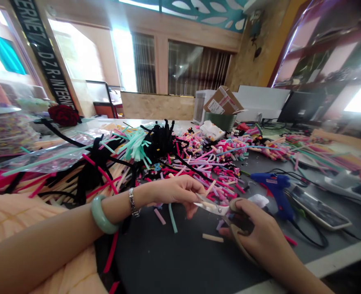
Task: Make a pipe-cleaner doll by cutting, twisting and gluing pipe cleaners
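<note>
My left hand is closed in a pinch on a short peach pipe-cleaner piece, held right at the scissor blades. My right hand grips the handles of a pair of scissors, whose blades point left toward that piece. A cut peach piece lies on the dark table just below the scissors. A teal piece and a pink piece lie under my left hand. My left wrist wears a green bangle and a metal bracelet.
A heap of cut pink, red and purple pipe-cleaner pieces covers the table behind my hands, with black ones and long ones at left. A blue glue gun and a phone lie at right. Cardboard box at the back.
</note>
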Available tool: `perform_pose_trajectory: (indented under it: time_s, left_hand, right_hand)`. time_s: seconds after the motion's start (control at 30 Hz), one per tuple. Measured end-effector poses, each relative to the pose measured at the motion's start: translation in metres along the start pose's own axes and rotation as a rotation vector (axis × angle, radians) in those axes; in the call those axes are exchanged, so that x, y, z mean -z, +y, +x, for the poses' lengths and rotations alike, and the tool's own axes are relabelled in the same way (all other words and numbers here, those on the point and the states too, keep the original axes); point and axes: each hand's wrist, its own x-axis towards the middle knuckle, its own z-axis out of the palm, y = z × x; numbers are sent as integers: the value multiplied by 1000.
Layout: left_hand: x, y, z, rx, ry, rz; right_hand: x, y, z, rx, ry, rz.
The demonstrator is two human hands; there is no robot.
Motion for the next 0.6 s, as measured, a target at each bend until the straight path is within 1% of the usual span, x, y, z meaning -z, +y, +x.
perform_pose_trajectory:
  time_s: [0.17,0.33,0.6]
  left_hand:
    - [-4,3,-2,5,-39,30]
    - [-5,4,-3,24,-50,46]
    - [0,-3,-1,22,-23,1]
  right_hand:
    - [0,-1,0,16,7,3]
    - [0,-2,0,10,7,24]
    - [-2,3,0,-21,4,35]
